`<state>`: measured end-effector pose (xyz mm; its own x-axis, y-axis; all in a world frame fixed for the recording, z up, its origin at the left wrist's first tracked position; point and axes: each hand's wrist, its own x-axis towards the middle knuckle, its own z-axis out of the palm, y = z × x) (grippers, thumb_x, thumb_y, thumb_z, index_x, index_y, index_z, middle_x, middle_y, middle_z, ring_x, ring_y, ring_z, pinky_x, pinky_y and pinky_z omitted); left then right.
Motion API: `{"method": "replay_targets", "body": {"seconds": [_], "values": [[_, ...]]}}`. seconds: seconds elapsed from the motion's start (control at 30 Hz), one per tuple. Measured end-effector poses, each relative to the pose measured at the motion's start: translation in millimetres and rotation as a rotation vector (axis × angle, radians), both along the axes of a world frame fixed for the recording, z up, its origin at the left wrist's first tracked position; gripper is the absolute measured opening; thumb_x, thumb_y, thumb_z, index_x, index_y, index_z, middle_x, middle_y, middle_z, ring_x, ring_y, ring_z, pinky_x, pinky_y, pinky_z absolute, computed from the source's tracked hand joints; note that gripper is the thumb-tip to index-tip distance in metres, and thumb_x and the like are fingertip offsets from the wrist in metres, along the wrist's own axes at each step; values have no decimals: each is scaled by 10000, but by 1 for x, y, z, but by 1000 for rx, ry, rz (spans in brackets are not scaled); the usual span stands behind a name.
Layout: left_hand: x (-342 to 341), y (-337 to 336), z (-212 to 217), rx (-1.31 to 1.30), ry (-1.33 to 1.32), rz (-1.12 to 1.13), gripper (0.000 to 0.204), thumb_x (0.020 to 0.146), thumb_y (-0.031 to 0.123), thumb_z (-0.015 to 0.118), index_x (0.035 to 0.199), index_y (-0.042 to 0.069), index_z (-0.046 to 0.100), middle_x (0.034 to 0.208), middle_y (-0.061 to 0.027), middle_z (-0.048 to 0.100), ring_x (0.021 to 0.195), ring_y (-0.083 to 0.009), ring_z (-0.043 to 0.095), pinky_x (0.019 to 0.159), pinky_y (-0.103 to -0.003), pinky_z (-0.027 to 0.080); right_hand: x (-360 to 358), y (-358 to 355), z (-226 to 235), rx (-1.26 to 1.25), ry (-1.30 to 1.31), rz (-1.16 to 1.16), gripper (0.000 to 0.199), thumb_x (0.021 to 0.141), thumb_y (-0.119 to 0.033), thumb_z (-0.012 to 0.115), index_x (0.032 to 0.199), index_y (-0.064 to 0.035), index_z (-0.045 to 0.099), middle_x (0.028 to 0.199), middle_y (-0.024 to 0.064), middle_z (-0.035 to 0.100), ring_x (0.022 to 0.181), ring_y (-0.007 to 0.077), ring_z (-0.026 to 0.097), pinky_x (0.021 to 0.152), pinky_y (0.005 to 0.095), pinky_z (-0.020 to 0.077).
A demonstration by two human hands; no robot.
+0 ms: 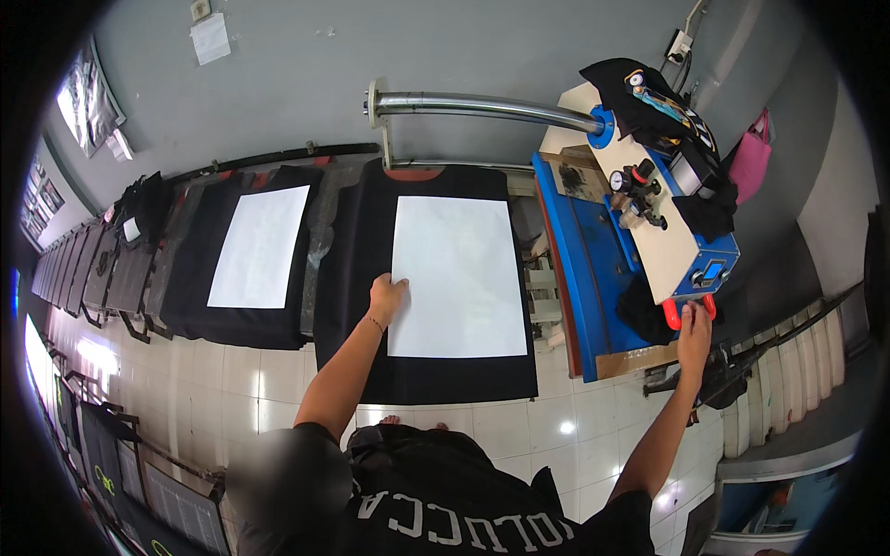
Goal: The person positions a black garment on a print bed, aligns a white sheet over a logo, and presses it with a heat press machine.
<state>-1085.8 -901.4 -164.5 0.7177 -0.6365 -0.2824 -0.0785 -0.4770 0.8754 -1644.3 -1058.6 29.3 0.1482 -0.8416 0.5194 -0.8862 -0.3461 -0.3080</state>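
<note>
My left hand [387,298] is at the left edge of a white sheet [459,278], its fingers closed on that edge. Under the sheet lies a black T-shirt [352,357], spread flat on a board with a bit of red showing at the neck. On the right, my right hand [693,338] grips the red handle [673,313] at the front of a heat press [649,213]. The press has a cream arm, a blue plate and a pressure gauge, and stands to the right of the shirt.
Left of this shirt, another black garment [195,259] carries a second white sheet [261,246]. A row of dark boards [79,255] runs further left. A metal rail [482,104] spans the back. Black garments [640,97] lie on the press; a pink bag [751,157] hangs beside it.
</note>
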Motion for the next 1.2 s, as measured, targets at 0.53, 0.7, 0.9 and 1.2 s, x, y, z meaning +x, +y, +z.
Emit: {"method": "replay_targets", "body": {"seconds": [0.53,0.7,0.9,1.2], "values": [[-9,6,15,54,-87,-101,319,826,259,708,911,-38,626,838,-163,682,786,-267,675,726,-372,522,73,38,13,38,342,-176,459,892,-444,625,996,3,604,839,248,629,852,423,598,769,514,460],[-40,19,33,-18,36,-142,319,848,256,683,969,-25,590,807,-151,669,722,-233,681,617,-329,544,85,72,24,37,292,-171,401,912,-395,611,1012,-6,595,856,233,633,850,412,598,774,510,459],[-103,-1,36,-80,57,-250,270,912,205,620,1026,-31,555,823,-111,663,629,-181,673,522,-292,521,54,43,19,78,-187,1,357,965,-249,532,1246,-31,508,913,197,641,891,377,623,803,448,460],[-184,-9,40,-206,179,-283,178,939,152,593,967,-24,590,832,-69,635,679,-117,629,635,-256,518,-24,-46,-12,-110,-549,87,596,932,-232,382,1494,-38,335,616,86,550,516,164,507,513,307,399]]}}
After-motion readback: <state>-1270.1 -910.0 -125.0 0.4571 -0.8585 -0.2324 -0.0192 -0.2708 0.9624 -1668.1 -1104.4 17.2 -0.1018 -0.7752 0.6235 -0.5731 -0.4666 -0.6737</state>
